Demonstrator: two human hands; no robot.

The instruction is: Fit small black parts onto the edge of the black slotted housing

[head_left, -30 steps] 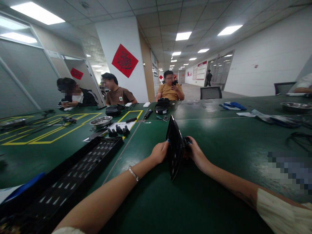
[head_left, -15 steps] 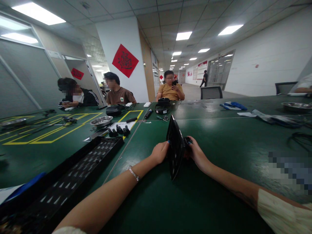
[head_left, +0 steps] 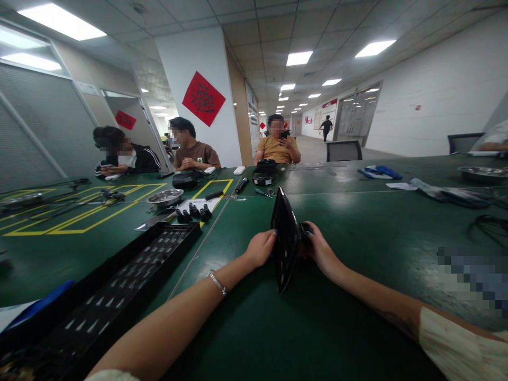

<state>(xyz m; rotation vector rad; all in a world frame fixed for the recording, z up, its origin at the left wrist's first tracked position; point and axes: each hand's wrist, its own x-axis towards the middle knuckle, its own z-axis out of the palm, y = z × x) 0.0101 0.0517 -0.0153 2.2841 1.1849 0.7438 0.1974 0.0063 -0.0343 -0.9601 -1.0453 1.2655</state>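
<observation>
A glossy black flat panel (head_left: 286, 243) stands on edge above the green table, turned nearly side-on to me. My left hand (head_left: 261, 248) is closed on its left side, the thumb lying against the face. On the other side, my right hand (head_left: 320, 251) grips a small dark part (head_left: 305, 232) at the back of the panel. Whether that part is fixed to the panel I cannot tell. The fingers of both hands are partly hidden. To the left lies a long black tray (head_left: 119, 280) with rows of small pale pieces in it.
Several black cylindrical parts (head_left: 193, 211) stand past the tray, near a metal bowl (head_left: 165, 197). Pliers (head_left: 262, 192) and a black strapped device (head_left: 265, 172) lie farther back. Blue cloth (head_left: 380, 172) and plastic bags (head_left: 440, 193) are at right. Several people sit around the green table (head_left: 353, 222).
My hands and the panel look unmoved. In the background, a walking person has shifted slightly left, and the seated person in brown has raised a hand to the chest.
</observation>
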